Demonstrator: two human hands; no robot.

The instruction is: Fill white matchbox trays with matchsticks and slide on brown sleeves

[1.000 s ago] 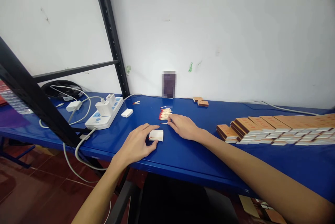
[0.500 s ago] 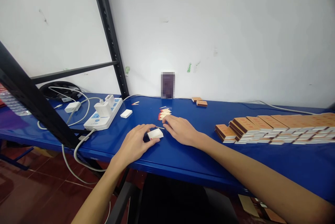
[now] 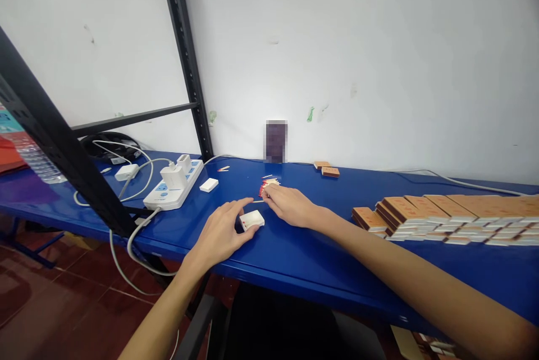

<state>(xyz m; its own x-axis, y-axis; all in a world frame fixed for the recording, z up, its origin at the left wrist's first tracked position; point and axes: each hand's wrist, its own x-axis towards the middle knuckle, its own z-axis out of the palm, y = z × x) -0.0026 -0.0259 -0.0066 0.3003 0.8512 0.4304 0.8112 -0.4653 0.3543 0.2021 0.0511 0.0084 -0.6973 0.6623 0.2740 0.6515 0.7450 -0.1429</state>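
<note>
A small white matchbox tray lies on the blue table in front of me. My left hand grips it from the left, thumb along the near side and fingers curled behind. Inside the tray, a little red shows at its left end. A single match spans the gap between my left index fingertip and my right fingers. My right hand has its fingers pinched together at that match, partly covering a pile of red-tipped matches behind.
Stacked matchboxes fill the right side, with two more boxes by the wall. Left of my hands are another white tray, a few loose matches and a power strip with cables. A black shelf post rises there.
The view has shifted slightly. The match between my hands has moved a little away from me and left. Some red now shows inside the tray's left end.
</note>
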